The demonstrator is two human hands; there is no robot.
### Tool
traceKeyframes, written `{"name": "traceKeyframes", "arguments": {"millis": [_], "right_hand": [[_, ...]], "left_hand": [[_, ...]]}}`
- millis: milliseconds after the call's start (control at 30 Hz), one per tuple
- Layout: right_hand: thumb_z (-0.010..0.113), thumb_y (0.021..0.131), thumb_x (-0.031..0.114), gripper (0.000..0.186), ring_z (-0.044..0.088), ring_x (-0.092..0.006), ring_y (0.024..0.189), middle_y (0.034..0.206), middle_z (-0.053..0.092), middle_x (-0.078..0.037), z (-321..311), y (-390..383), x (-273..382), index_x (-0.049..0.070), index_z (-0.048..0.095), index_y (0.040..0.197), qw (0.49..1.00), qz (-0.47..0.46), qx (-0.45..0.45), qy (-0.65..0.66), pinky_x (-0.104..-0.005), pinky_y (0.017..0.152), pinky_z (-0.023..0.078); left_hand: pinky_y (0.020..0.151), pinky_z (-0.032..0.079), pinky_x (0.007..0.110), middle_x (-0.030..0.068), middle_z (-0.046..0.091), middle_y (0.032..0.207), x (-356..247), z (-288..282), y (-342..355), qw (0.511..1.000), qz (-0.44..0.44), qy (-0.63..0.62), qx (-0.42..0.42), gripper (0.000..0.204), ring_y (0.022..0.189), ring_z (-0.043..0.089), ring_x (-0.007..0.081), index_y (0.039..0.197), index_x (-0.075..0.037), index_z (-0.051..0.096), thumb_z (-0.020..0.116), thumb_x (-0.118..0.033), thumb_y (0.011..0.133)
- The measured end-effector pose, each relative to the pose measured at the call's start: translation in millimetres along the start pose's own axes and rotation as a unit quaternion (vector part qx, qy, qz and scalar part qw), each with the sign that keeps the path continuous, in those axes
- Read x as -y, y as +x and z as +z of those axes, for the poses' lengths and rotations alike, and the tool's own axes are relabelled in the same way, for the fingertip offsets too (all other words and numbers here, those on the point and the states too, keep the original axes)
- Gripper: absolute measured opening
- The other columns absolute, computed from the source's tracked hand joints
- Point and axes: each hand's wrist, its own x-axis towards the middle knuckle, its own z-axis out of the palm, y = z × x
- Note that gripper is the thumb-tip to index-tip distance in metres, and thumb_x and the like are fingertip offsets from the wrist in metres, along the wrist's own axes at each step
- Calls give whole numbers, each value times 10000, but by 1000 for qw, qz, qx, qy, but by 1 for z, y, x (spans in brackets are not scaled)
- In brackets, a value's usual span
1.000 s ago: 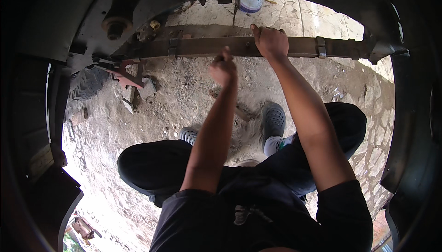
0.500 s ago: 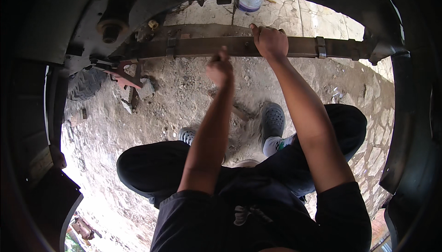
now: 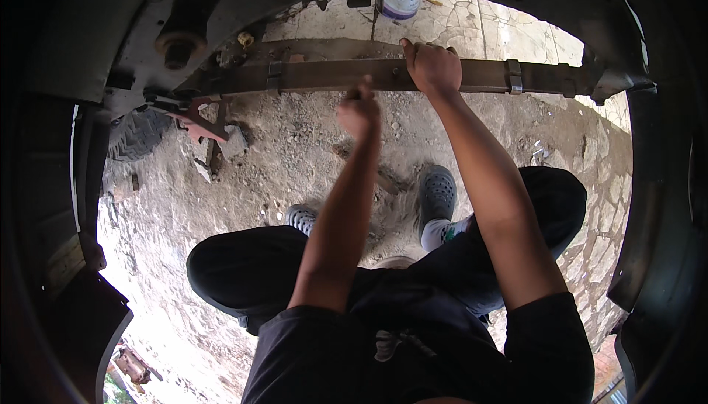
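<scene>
Surrounding bodywork (image 3: 671, 182): dark metal curves around me on the left, on the right and along the far side, so I do well to keep my elbows in from its edges.
Ground (image 3: 295, 146): pale, rough and gritty, with loose stones; I want firm footing before I lean forward.
Metal bar (image 3: 324, 75): long and brown, lying crosswise in front of me, beyond my feet. Its left part runs into shadow near a reddish stand (image 3: 198, 123). I judge it wise to check how that end is borne before putting weight on it.
Grey clogs (image 3: 437, 191): both are on the near side of the bar, under my spread knees. Toes are safest kept back from beneath it.
Right hand (image 3: 435, 70): folded over the bar, right of its middle, knuckles up, the palm side hidden. A steady hold here should spare the other hand from fighting any wobble.
Left hand (image 3: 359, 112): blurred, partly curled, one digit pointing up at the bar's near edge. I cannot tell whether it touches the bar or pinches something small. Short, controlled strokes seem best.
Metal clips (image 3: 515, 76): one wraps the bar on each side of my hands; fingers should stay clear of their edges.
Dark round spot (image 3: 395, 72): just left of my right hand, a hole or bolt head, too small to tell.
</scene>
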Motion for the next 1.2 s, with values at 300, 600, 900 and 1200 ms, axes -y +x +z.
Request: {"name": "traceKeyframes", "arguments": {"millis": [300, 600, 900, 1200], "right_hand": [[357, 1043, 502, 603, 716, -351, 751, 759, 722, -162, 3, -1, -12, 87, 728, 813, 1000, -18, -22, -1, -478, 802, 541], [363, 1037, 513, 612, 717, -362, 761, 766, 722, -170, 2, 0, -1, 82, 733, 810, 1000, 8, -6, 7, -479, 819, 540], [380, 1036, 488, 593, 716, -352, 744, 737, 718, -170, 0, -3, -7, 79, 734, 791, 999, -21, -27, 18, -473, 822, 538], [369, 1038, 489, 606, 718, -336, 725, 725, 716, -165, 4, -3, -1, 88, 733, 767, 999, -14, -29, -4, -468, 818, 536]], "left_hand": [[669, 538, 444, 132, 741, 754, -10, -20, 20, 997, -37, 62, -13, 535, 684, 718, 296, 788, -63, 785, 684, -582, 869], [574, 492, 425, 105, 711, 665, -7, -4, 4, 998, 8, 51, -39, 419, 586, 668, 247, 790, -69, 794, 725, -474, 870], [647, 538, 443, 133, 734, 721, -18, -32, 22, 996, -61, 72, -7, 543, 649, 708, 274, 802, -54, 795, 687, -582, 865], [716, 544, 451, 136, 741, 787, -19, 9, -22, 998, -17, 55, 4, 458, 765, 724, 329, 811, -94, 795, 698, -538, 863]]}}
